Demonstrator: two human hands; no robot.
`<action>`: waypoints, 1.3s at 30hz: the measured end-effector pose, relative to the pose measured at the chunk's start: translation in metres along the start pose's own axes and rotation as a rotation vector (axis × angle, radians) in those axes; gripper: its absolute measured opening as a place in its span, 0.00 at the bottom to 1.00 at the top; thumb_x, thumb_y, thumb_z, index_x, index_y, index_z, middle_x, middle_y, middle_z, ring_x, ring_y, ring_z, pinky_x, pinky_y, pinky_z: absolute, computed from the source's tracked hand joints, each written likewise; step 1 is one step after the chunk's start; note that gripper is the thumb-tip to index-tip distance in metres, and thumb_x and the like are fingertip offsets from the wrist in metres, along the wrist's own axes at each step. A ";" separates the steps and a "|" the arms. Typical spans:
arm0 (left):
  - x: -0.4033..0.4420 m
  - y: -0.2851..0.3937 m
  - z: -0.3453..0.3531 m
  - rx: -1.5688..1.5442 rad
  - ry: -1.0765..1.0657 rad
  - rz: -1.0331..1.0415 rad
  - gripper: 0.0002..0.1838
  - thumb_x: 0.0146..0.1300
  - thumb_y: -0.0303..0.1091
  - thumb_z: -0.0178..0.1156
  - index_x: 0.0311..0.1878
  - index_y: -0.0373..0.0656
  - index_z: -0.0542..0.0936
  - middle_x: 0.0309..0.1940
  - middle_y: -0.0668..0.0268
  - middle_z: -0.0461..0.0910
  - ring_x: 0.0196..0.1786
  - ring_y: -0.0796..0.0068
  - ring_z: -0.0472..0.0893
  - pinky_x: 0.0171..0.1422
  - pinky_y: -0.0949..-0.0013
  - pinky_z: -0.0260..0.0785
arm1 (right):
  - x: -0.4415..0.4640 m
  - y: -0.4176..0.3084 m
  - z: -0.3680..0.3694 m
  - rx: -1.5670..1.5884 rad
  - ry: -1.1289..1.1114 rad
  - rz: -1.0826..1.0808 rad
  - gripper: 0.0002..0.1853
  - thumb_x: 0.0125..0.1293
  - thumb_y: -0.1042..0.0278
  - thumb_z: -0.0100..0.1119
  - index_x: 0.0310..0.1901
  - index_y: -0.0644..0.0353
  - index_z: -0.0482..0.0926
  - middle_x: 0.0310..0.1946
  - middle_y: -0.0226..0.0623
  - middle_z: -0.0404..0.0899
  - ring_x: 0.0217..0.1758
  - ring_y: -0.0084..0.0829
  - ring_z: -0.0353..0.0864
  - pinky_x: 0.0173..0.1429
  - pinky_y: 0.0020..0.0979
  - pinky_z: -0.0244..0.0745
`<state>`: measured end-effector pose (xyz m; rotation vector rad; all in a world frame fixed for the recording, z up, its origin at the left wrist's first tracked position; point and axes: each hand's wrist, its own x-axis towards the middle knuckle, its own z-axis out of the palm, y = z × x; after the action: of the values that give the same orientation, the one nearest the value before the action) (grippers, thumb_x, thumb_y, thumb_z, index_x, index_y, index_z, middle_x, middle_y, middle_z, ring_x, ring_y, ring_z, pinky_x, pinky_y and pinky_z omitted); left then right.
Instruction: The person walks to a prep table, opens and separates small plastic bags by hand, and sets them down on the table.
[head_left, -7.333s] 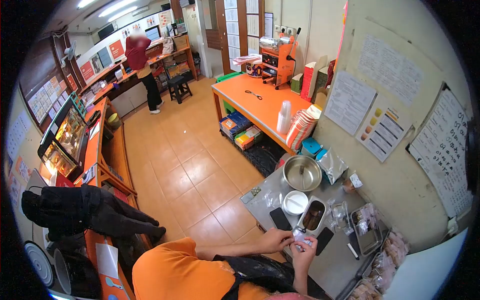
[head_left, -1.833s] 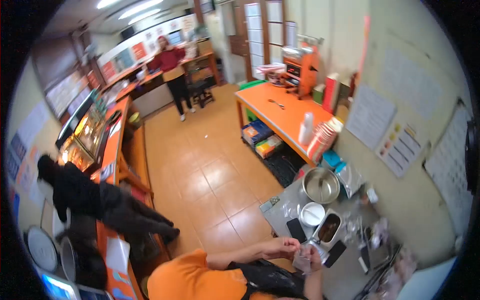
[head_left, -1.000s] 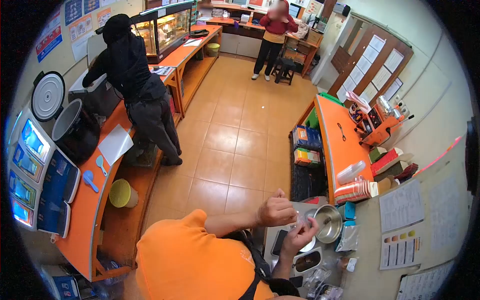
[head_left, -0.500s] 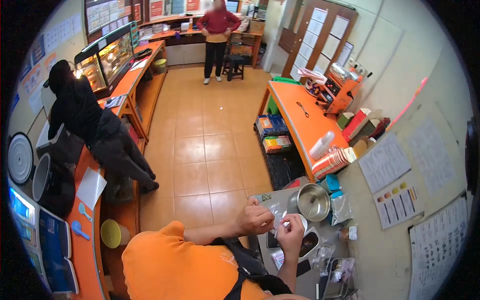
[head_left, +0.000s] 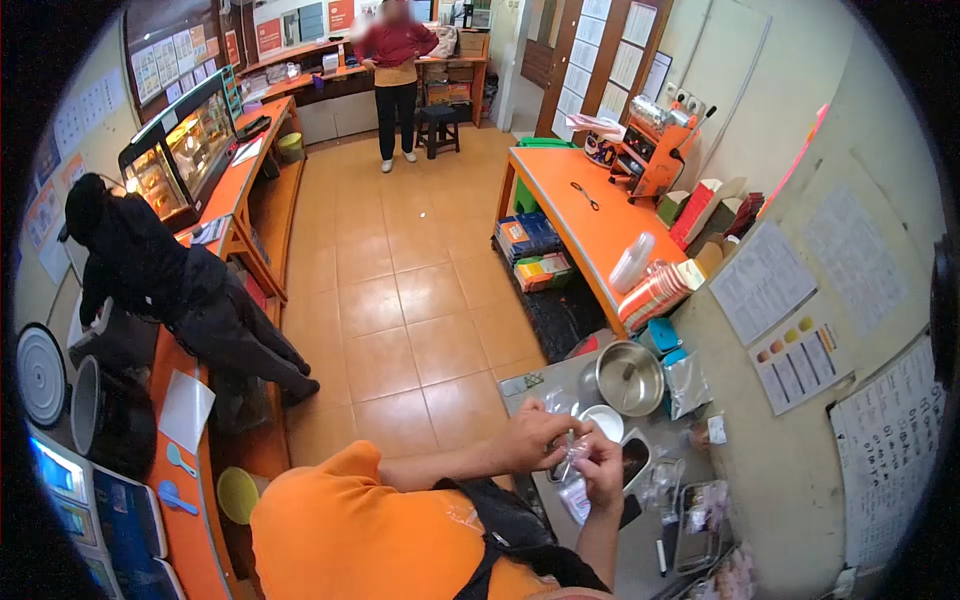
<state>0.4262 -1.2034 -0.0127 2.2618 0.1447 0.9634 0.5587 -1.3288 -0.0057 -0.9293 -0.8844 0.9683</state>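
Note:
My left hand (head_left: pixel 536 436) and my right hand (head_left: pixel 602 470) are close together over the grey worktop (head_left: pixel 540 385). Both have their fingers pinched on a small clear plastic bag (head_left: pixel 573 452) between them; its contents are too small to make out. Just beyond the hands is a round white dish (head_left: pixel 604 422), partly covered by my fingers. To the right of my right hand sits a container with dark contents (head_left: pixel 635 455). Below the hands lies a small packet with pale and purple colours (head_left: pixel 575 498). A steel bowl (head_left: pixel 629 378) with a dark item inside stands farther back.
A filled clear bag (head_left: pixel 688 388), a clear tray of small packets (head_left: pixel 703 525) and a marker (head_left: pixel 661 557) lie at the right. Beyond is an orange table (head_left: pixel 570 205) with a sealing machine (head_left: pixel 655 150). One person (head_left: pixel 180 270) leans over the left counter; another (head_left: pixel 397 85) stands at the back.
My hands have drawn closer together around the plastic bag. The whole view has shifted slightly. The person at the left counter has bent further, with an arm reaching down.

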 end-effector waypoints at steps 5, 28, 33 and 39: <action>-0.002 0.002 -0.001 -0.189 -0.095 -0.076 0.08 0.55 0.29 0.63 0.39 0.47 0.79 0.25 0.69 0.77 0.25 0.70 0.72 0.42 0.66 0.62 | -0.002 0.008 -0.001 0.291 -0.038 0.011 0.11 0.54 0.66 0.70 0.28 0.63 0.77 0.29 0.31 0.71 0.35 0.25 0.73 0.42 0.26 0.68; -0.006 -0.008 0.008 -1.290 -0.639 -0.270 0.07 0.68 0.32 0.60 0.39 0.37 0.79 0.37 0.67 0.78 0.44 0.77 0.75 0.53 0.70 0.67 | -0.030 -0.011 -0.033 0.198 -0.177 0.238 0.20 0.53 0.56 0.75 0.23 0.64 0.78 0.17 0.34 0.77 0.17 0.21 0.72 0.21 0.21 0.62; -0.011 0.001 0.016 -1.281 -0.658 -0.262 0.04 0.63 0.23 0.64 0.38 0.35 0.79 0.35 0.68 0.78 0.40 0.80 0.76 0.46 0.76 0.68 | -0.036 0.012 -0.033 0.394 -0.185 0.164 0.17 0.50 0.62 0.76 0.23 0.65 0.78 0.18 0.35 0.78 0.16 0.22 0.72 0.21 0.22 0.63; -0.018 -0.014 0.020 -1.298 -0.693 -0.346 0.09 0.58 0.27 0.69 0.33 0.38 0.77 0.29 0.73 0.74 0.35 0.83 0.73 0.40 0.77 0.64 | -0.049 0.024 -0.028 0.311 -0.176 0.240 0.17 0.42 0.65 0.80 0.23 0.63 0.77 0.19 0.33 0.79 0.20 0.21 0.76 0.23 0.20 0.66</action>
<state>0.4286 -1.2098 -0.0422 1.1495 -0.3098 -0.0500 0.5626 -1.3746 -0.0465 -0.7002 -0.7507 1.3682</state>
